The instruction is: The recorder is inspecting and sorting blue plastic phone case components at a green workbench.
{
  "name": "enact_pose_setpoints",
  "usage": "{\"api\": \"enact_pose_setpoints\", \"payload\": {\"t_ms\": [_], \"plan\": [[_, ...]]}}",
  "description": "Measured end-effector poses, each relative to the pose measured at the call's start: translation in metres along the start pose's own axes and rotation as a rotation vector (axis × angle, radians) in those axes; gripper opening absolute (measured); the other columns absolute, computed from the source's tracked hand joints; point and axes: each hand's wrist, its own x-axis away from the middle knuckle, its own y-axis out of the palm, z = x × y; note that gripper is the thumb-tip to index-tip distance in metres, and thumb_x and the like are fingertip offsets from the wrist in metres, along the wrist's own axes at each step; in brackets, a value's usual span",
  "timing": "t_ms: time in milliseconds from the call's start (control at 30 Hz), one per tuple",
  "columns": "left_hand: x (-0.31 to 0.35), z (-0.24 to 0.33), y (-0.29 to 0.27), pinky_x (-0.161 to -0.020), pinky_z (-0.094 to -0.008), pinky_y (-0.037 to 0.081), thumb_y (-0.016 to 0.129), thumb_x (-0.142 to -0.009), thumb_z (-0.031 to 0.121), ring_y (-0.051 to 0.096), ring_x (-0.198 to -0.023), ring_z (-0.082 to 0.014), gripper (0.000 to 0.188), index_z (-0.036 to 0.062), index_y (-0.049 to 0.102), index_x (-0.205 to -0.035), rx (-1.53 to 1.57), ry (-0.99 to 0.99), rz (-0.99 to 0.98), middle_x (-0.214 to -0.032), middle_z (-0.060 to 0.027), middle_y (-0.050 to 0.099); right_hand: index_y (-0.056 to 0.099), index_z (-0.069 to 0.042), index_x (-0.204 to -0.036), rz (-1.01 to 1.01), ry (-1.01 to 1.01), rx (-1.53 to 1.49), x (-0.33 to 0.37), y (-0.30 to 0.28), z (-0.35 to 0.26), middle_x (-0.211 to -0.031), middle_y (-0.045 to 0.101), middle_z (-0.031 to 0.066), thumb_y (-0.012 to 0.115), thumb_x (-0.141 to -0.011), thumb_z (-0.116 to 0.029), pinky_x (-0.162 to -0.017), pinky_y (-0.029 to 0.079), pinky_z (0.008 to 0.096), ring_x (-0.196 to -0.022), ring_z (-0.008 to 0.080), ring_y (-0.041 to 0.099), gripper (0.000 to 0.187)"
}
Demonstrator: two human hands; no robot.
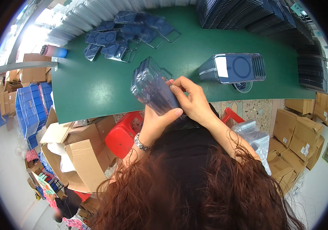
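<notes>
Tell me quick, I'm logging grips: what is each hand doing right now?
Left hand: closed on the lower end of the stack of clear phone cases.
Right hand: fingers curled on the same stack, gripping its side.

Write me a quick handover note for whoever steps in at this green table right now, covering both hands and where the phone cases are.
Left hand: grips the lower end of a stack of clear phone cases, thumb across it.
Right hand: fingers on the stack's right edge, near its top.
The stack is held above the near edge of the green table.
Done, by the look of it: a banded bundle of cases lies on its side to the right.
Left: loose cases piled at the far side; dark trays stacked far right.
</notes>
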Motion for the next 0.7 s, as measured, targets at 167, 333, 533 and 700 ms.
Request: {"api": "enact_pose_setpoints", "payload": {"t_ms": [167,333,533,700], "plan": [[-0.032,0.009,-0.034,-0.091,-0.0369,0.053,0.082,-0.078,0.011,0.06,-0.114,-0.0188,0.074,0.0041,0.04,-0.139,-0.188,-0.191,0.118,-0.131,-0.0116,0.056,0.051,-0.001,-0.134,-0.126,0.022,0.169,0.002,-0.019,0.045,-0.11,0.07,0.0153,0.058,-0.101,-0.027,-0.088,0.051,0.0362,-0.104,0.0258,0.067,0.043],[-0.055,-0.062,-0.102,-0.089,-0.0471,0.051,0.086,-0.067,0.028,0.06,-0.115,-0.0292,0.085,0.0074,0.043,-0.137,-1.259,-0.076,0.228,-0.127,-0.0155,0.056,0.071,-0.001,-0.097,0.006,0.24,0.647,0.046,-0.094,0.117,-0.089,0.07,0.0207,0.065,-0.093,-0.031,-0.076,0.052,0.0423,-0.086,0.0386,0.068,0.031],[-0.084,-0.103,-0.093,-0.088,-0.0501,0.045,0.084,-0.062,0.03,0.056,-0.113,-0.0306,0.085,0.0101,0.045,-0.135,-1.704,-0.132,0.191,-0.118,-0.0108,0.055,0.069,0.0,-0.091,0.403,0.317,0.811,0.054,-0.183,0.17,-0.089,0.069,0.0205,0.063,-0.093,-0.022,-0.075,0.051,0.0478,-0.087,0.0407,0.065,0.023],[-0.083,-0.116,-0.097,-0.088,-0.0502,0.044,0.084,-0.062,0.028,0.056,-0.113,-0.0285,0.086,0.0112,0.044,-0.136,-1.77,-0.177,0.172,-0.118,-0.0099,0.055,0.068,-0.003,-0.103,0.464,0.26,1.041,0.032,-0.202,0.193,-0.102,0.068,0.0189,0.066,-0.09,-0.018,-0.089,0.049,0.0485,-0.108,0.0417,0.059,0.02]]}}
